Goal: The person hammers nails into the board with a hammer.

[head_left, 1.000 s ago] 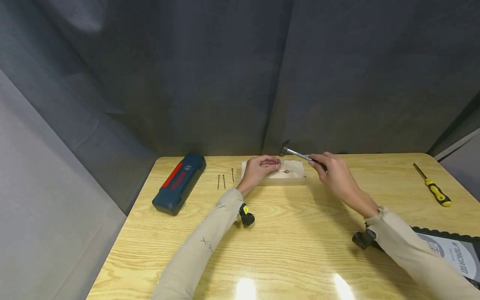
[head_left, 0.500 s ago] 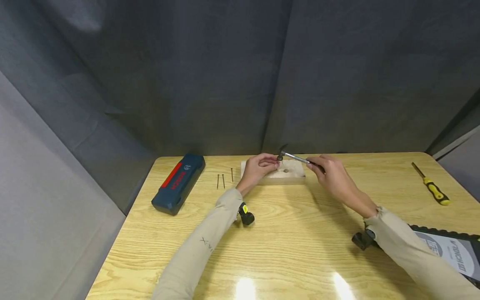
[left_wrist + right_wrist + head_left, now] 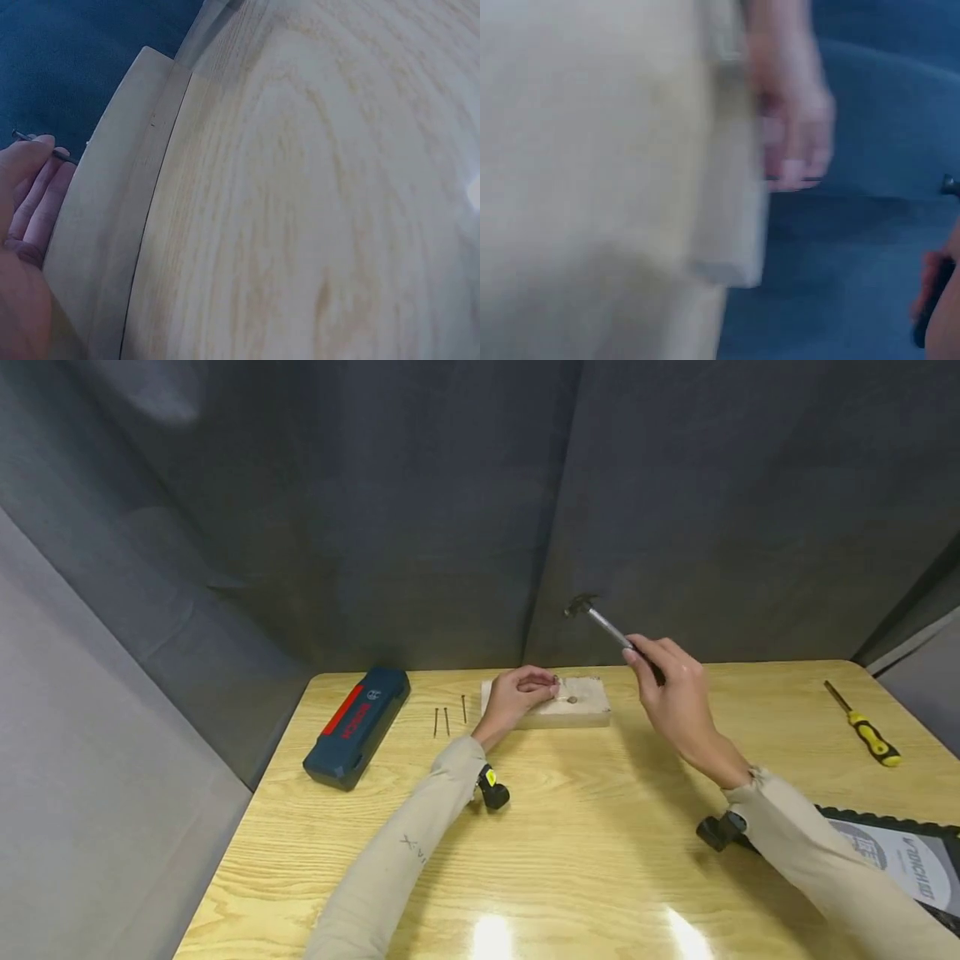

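Left hand (image 3: 517,693): pinches nail (image 3: 41,145) upright on wooden block (image 3: 581,710).
Right hand (image 3: 671,693): grips raised hammer (image 3: 600,620); strike squarely, lightly, clear of the fingertips.

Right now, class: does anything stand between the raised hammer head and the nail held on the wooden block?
Nothing visible does. The hammer, gripped by the right hand, hangs above the block; only air lies below. The left hand's fingers pinch the nail close beside that path.

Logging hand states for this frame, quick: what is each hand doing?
Left hand: pinches a nail upright on the wood block.
Right hand: grips the hammer, raised above the block.
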